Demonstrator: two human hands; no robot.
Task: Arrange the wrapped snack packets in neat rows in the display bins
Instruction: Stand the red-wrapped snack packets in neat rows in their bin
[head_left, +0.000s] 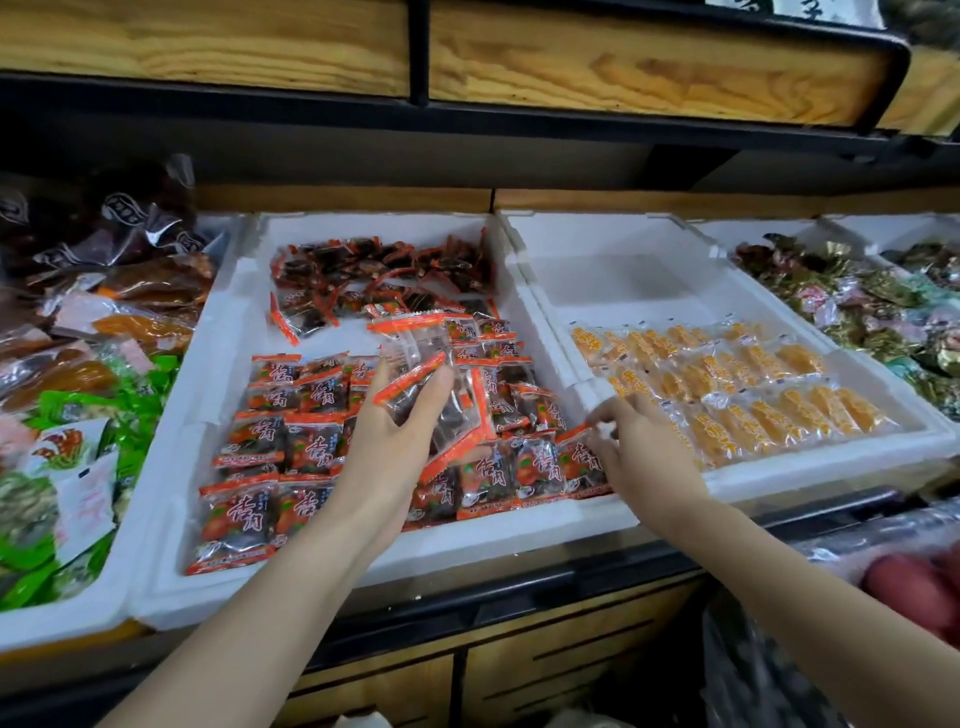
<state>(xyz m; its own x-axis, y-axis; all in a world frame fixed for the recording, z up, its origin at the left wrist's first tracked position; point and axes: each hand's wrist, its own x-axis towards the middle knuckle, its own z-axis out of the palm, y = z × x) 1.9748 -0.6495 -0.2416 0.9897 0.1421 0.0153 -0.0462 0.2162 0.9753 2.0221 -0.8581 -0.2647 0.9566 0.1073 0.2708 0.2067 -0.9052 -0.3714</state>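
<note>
Centre white foam bin (363, 551): red-orange packets (291, 447) flat in rows across front half, labels up; loose heap (379, 270) jumbled at rear; fanned clutch (426, 374) gripped in left hand (384, 447) above rows; right bin (623, 280): yellow packets (753, 395) rowed at front.

Above you runs a shelf front of pale, grained wood panels (208, 47) set in a black metal frame (418, 52), and the recess beneath it lies in deep shadow. At the back of the display level you see a narrow wooden strip (343, 199). Below, a black rail (519, 597) caps a dimly lit, wood-fronted cabinet (545, 670) with dark slots.
</note>
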